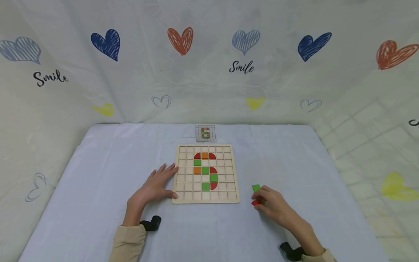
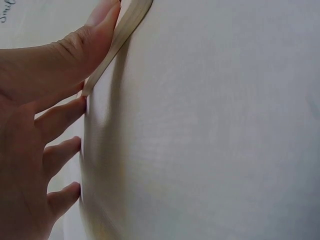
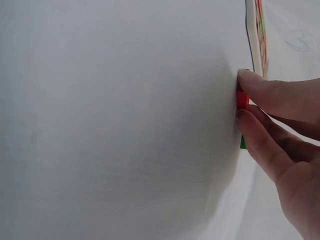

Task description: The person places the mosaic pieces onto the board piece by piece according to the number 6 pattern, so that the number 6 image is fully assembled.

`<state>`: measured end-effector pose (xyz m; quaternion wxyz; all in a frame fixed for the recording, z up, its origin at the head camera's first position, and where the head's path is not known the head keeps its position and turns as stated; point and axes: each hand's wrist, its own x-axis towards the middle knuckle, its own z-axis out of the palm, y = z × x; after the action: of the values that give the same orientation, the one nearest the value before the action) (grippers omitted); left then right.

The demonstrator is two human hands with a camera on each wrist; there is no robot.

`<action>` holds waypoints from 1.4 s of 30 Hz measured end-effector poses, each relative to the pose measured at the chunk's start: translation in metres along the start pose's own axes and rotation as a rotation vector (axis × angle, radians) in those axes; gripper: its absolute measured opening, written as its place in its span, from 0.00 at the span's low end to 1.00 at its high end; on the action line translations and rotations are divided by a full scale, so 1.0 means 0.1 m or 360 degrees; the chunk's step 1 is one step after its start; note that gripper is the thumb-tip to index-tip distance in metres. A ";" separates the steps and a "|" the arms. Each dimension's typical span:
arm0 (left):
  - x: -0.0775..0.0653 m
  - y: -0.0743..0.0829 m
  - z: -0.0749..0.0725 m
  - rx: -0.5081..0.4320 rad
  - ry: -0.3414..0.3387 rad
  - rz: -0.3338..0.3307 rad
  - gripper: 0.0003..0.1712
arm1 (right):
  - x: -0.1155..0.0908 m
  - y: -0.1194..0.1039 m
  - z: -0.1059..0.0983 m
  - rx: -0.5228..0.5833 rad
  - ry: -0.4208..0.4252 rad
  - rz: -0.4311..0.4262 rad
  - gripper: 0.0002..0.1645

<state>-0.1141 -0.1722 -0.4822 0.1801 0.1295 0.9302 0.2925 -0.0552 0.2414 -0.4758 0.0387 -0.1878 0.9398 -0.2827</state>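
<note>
A wooden grid board (image 1: 226, 196) lies on the white cloth, with red quarter-round, orange square and green square tiles set in its cells. My left hand (image 1: 158, 185) rests at the board's left edge, fingers spread, thumb near the lower corner. In the left wrist view the thumb (image 2: 92, 45) touches the board's rim (image 2: 132, 17). To the right of the board, my right hand (image 1: 273, 205) pinches a small red tile (image 1: 255, 202) between thumb and finger, low over the cloth. A green square tile (image 1: 256, 187) lies by its fingertips, partly hidden in the right wrist view.
Behind the board lies a small pattern card (image 1: 205, 133) showing a similar coloured figure on a grid. White cloth (image 1: 294, 156) covers the table. A printed curtain (image 1: 209, 80) with hearts and words hangs behind it.
</note>
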 end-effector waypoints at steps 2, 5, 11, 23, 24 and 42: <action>0.00 0.00 0.00 -0.0007 -0.0004 -0.0003 0.59 | 0.01 0.01 0.02 -0.0011 0.0035 -0.0056 0.19; -0.01 0.00 0.01 -0.0015 -0.0006 -0.0004 0.59 | 0.02 0.03 0.04 -0.0019 0.0082 -0.0131 0.21; -0.01 0.01 0.01 -0.0012 0.0003 -0.0004 0.59 | 0.06 0.03 0.10 -0.0001 0.0117 -0.0199 0.19; 0.03 -0.01 0.02 -0.0011 0.0007 -0.0014 0.59 | 0.14 -0.01 0.10 -0.0117 0.0024 -0.0034 0.14; 0.03 -0.01 0.03 -0.0012 0.0008 -0.0016 0.59 | 0.14 -0.01 0.10 -0.0114 0.0024 -0.0041 0.14; 0.03 -0.03 0.02 -0.0001 0.0008 -0.0012 0.59 | 0.29 -0.17 0.05 0.0054 0.0078 -0.0153 0.16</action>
<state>-0.1165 -0.1728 -0.4867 0.1788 0.1251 0.9310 0.2925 -0.0756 0.2149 -0.4693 0.0054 -0.2249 0.9255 -0.3047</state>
